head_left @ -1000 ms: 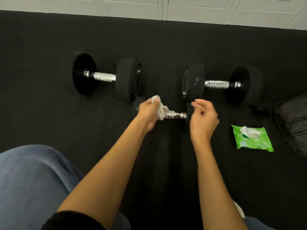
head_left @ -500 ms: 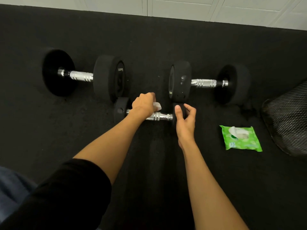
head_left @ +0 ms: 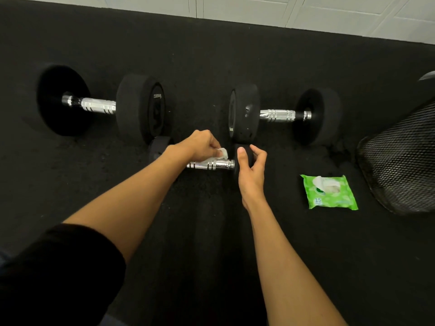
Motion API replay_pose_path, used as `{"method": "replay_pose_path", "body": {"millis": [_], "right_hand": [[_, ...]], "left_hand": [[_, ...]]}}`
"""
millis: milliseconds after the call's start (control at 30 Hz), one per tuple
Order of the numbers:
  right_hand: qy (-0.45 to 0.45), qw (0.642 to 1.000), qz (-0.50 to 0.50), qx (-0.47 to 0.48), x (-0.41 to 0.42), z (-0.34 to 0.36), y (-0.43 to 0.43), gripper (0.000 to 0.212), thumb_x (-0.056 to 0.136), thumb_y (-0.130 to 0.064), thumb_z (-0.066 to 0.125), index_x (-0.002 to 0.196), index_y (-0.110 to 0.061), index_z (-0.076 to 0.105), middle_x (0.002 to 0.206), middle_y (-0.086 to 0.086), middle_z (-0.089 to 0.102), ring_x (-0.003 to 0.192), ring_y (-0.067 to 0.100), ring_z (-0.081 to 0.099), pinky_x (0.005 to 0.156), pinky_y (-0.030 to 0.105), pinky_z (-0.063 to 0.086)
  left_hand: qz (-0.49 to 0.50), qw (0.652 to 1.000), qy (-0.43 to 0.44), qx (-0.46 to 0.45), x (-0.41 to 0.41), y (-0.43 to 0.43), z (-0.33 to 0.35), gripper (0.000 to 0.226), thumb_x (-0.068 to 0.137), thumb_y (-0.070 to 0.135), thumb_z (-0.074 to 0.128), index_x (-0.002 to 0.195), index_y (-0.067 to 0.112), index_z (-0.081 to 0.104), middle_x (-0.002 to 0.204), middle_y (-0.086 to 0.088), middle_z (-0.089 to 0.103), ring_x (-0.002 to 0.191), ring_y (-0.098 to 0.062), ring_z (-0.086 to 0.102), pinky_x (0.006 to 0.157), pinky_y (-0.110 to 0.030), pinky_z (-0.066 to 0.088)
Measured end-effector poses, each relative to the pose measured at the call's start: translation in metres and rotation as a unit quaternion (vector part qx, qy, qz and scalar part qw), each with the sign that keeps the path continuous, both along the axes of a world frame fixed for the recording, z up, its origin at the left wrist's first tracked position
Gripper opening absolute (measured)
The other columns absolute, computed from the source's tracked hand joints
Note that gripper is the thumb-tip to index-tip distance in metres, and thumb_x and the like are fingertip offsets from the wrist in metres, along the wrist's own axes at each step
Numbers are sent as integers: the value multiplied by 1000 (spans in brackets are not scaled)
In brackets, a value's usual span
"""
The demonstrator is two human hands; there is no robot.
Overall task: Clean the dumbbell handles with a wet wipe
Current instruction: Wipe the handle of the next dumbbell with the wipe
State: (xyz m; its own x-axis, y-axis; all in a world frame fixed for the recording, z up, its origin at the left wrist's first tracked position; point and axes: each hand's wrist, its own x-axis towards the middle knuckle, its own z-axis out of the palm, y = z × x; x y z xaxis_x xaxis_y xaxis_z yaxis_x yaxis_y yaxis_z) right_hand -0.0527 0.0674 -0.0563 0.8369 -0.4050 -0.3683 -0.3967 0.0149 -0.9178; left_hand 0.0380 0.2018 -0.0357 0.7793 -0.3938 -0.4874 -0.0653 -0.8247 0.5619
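Observation:
A small black dumbbell lies on the dark floor mat in the middle, its chrome handle (head_left: 211, 165) showing between my hands. My left hand (head_left: 200, 145) presses a crumpled white wet wipe (head_left: 222, 153) onto the handle's left part. My right hand (head_left: 250, 169) grips the dumbbell's right black weight (head_left: 246, 154) with thumb and fingers. Two larger dumbbells lie behind: one at the left with a chrome handle (head_left: 94, 105), one at the right with a chrome handle (head_left: 280, 115).
A green pack of wet wipes (head_left: 329, 192) with its flap open lies on the mat to the right. A black mesh basket (head_left: 400, 161) sits at the right edge. A pale tiled floor (head_left: 306, 12) borders the mat at the back.
My right hand has closed around the small dumbbell's right weight. My left hand with the wipe has slid along the handle. The camera has come closer.

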Motion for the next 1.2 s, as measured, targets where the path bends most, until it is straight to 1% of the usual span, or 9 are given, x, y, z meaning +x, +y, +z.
{"method": "replay_pose_path", "body": {"millis": [133, 367, 467, 600, 733, 867, 967, 1100, 1200], "right_hand": [[1, 1000, 4, 1, 1, 1, -1, 45, 94, -37, 54, 135, -24, 38, 138, -2, 39, 118, 5, 37, 84, 15, 34], [12, 1000, 1, -8, 3, 0, -1, 48, 94, -38, 54, 137, -24, 37, 145, 1, 35, 131, 12, 34, 94, 24, 32], [7, 1000, 0, -4, 4, 1, -2, 47, 94, -37, 54, 136, -23, 38, 142, 1, 38, 119, 5, 35, 91, 22, 32], [8, 1000, -1, -14, 5, 0, -1, 46, 94, -38, 53, 135, -23, 38, 141, 1, 39, 116, 5, 36, 91, 23, 34], [8, 1000, -1, -18, 5, -1, -1, 46, 94, -39, 53, 135, -24, 38, 141, 1, 39, 121, 9, 38, 90, 23, 34], [19, 1000, -7, -15, 7, -1, 0, 45, 94, -39, 53, 134, -24, 38, 143, 2, 38, 130, 17, 37, 92, 26, 35], [25, 1000, -7, -16, 10, 0, 0, 45, 94, -39, 53, 134, -24, 37, 142, 3, 37, 128, 17, 38, 94, 28, 36], [31, 999, -9, -12, 13, 1, 1, 45, 95, -40, 52, 134, -24, 37, 142, 3, 37, 124, 15, 39, 91, 27, 36], [31, 999, -10, -7, 12, 1, 1, 45, 95, -39, 52, 134, -24, 37, 143, 3, 37, 124, 15, 39, 90, 26, 36]], "left_hand": [[11, 999, -22, -31, -8, -17, -7, 22, 89, 28, 64, 96, 11, 75, 97, -12, 71, 98, -22, 63, 82, -34, 50], [-86, 994, -55, -28, -22, -4, 4, 26, 91, 21, 61, 115, 17, 68, 115, -1, 69, 110, -16, 61, 97, -35, 47], [-51, 996, -67, -14, -17, -12, 1, 26, 92, 23, 60, 116, 16, 68, 112, -6, 68, 107, -21, 61, 92, -39, 49], [4, 998, -56, 19, -11, -24, -6, 26, 93, 25, 57, 113, 13, 68, 105, -11, 66, 102, -28, 61, 76, -32, 46], [-23, 995, -79, 59, -18, -31, 0, 16, 94, 20, 53, 94, 14, 68, 88, -7, 60, 84, -26, 60, 64, -32, 42], [-33, 995, -84, 51, -23, -27, 2, 17, 93, 17, 53, 90, 11, 68, 86, -7, 64, 81, -24, 62, 67, -33, 49], [-15, 996, -75, 49, -19, -29, 1, 19, 94, 20, 52, 96, 12, 69, 87, -6, 63, 87, -27, 62, 66, -31, 43], [10, 996, -65, 56, -14, -33, -1, 25, 94, 23, 53, 110, 10, 68, 105, -16, 64, 98, -34, 60, 72, -34, 41], [-11, 995, -79, 64, -19, -33, 1, 19, 94, 16, 53, 103, 11, 69, 96, -11, 61, 92, -31, 61, 68, -32, 43]]}}
